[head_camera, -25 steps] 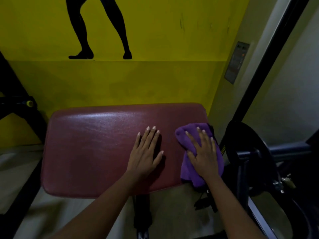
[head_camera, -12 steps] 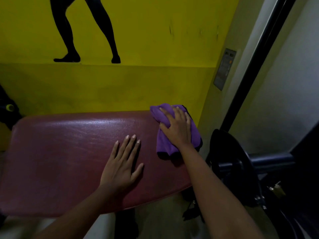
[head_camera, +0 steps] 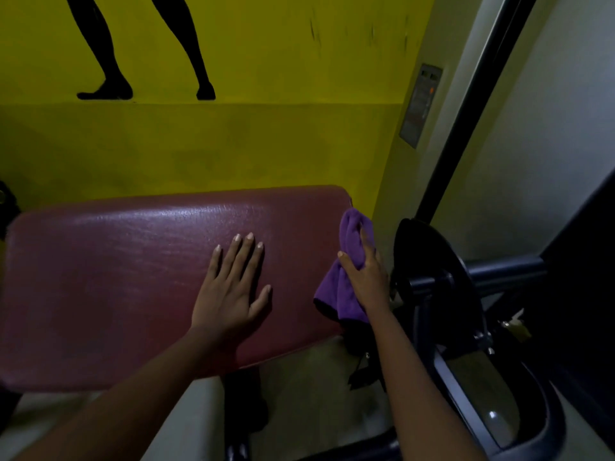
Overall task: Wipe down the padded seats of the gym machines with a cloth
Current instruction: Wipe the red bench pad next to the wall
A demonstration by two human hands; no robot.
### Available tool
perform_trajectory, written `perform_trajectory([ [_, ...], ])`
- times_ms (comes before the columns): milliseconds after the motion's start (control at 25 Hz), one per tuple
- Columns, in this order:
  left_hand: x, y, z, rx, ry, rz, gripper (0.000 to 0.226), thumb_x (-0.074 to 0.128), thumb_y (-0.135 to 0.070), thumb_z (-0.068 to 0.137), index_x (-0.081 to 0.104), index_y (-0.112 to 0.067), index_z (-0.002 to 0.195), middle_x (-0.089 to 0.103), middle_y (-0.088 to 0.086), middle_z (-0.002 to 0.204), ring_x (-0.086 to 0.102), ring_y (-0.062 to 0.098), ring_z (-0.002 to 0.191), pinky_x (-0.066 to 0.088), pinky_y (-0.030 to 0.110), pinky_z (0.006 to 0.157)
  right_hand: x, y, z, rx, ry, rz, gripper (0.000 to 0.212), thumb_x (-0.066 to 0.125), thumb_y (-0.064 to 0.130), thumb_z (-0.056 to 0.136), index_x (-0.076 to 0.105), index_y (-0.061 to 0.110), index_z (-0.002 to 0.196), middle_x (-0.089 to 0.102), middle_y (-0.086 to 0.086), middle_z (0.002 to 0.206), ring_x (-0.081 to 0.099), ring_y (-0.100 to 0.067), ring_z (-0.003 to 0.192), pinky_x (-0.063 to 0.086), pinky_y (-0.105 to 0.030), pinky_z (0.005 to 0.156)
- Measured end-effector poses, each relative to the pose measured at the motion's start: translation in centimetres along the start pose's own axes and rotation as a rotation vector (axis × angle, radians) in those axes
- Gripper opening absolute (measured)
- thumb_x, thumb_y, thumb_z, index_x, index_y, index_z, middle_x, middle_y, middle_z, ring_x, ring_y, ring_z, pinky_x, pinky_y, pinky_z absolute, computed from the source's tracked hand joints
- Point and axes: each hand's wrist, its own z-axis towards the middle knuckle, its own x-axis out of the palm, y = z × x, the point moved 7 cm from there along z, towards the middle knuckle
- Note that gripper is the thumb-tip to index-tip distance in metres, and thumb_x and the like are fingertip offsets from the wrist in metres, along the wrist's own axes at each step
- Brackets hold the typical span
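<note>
Room: a yellow wall with a pair of legs painted on it in black, and a grey panel fixed on it at the right.
Seat: a dark red padded seat lies across the middle of the view in front of the wall, its top shiny under the light.
Cloth: a purple cloth sits bunched at the seat's right end, over the edge, with its lower part hanging down past the seat's side.
Right hand: the right hand is turned on its edge against that end. It holds the cloth in the crook between thumb and forefinger, thumb on the seat side and forefinger stretched along the cloth. The other fingers are hidden behind it.
Left hand: the left hand lies flat on the seat top, well apart from the cloth, with fingers straight and a little spread, thumb out to the right, holding nothing.
Under the seat: a black post stands on a pale floor.
To the right: a black weight plate on a dark bar stands just beside the right hand, and a black upright rises behind it.
</note>
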Motion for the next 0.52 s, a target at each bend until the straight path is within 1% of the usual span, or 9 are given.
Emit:
perform_trajectory([
  [120,0.2,-0.1,-0.1,0.003,0.004,0.003,0.071,0.026,-0.050,0.091,0.019,-0.011,0.149,0.014,0.009,0.158,0.006,0.021,0.147,0.007,0.047,0.118,0.0,-2.1,-4.3,0.063,-0.053,0.076,0.063,0.055,0.040,0.090,0.025,0.032,0.145,0.031,-0.012,0.147,0.041,-0.032,0.128,0.041,-0.040,0.094],
  [280,0.2,-0.1,-0.1,0.005,0.002,0.003,0.071,0.025,-0.050,0.091,0.018,-0.011,0.150,0.014,0.010,0.158,0.006,0.023,0.147,0.006,0.047,0.118,1.6,-2.5,-10.6,0.212,-0.195,0.271,0.063,0.056,0.029,0.091,0.025,0.027,0.146,0.020,-0.013,0.151,0.035,-0.030,0.132,0.037,-0.033,0.097],
  [360,0.1,-0.1,-0.1,0.016,0.002,0.000,0.071,0.025,-0.051,0.091,0.019,-0.010,0.149,0.015,0.011,0.157,0.008,0.024,0.147,0.005,0.047,0.118,3.1,-2.4,-11.9,0.321,-0.237,0.329,0.064,0.055,0.030,0.092,0.021,0.026,0.147,0.015,-0.016,0.152,0.036,-0.035,0.131,0.038,-0.038,0.099],
  [440,0.3,0.0,0.0,0.032,0.004,-0.001,0.071,0.024,-0.051,0.091,0.020,-0.010,0.149,0.016,0.013,0.157,0.009,0.026,0.146,0.002,0.046,0.118,4.4,-1.7,-12.4,0.350,-0.290,0.382,0.068,0.054,0.033,0.092,0.017,0.027,0.148,0.015,-0.021,0.151,0.036,-0.039,0.131,0.039,-0.045,0.103],
  [520,0.4,0.1,0.2,0.052,0.018,-0.012,0.071,0.023,-0.052,0.092,0.020,-0.010,0.149,0.016,0.013,0.157,0.010,0.027,0.146,-0.003,0.044,0.117,5.4,-0.9,-13.4,0.368,-0.339,0.398,0.071,0.054,0.040,0.091,0.014,0.027,0.149,0.017,-0.024,0.150,0.032,-0.040,0.134,0.035,-0.046,0.107],
])
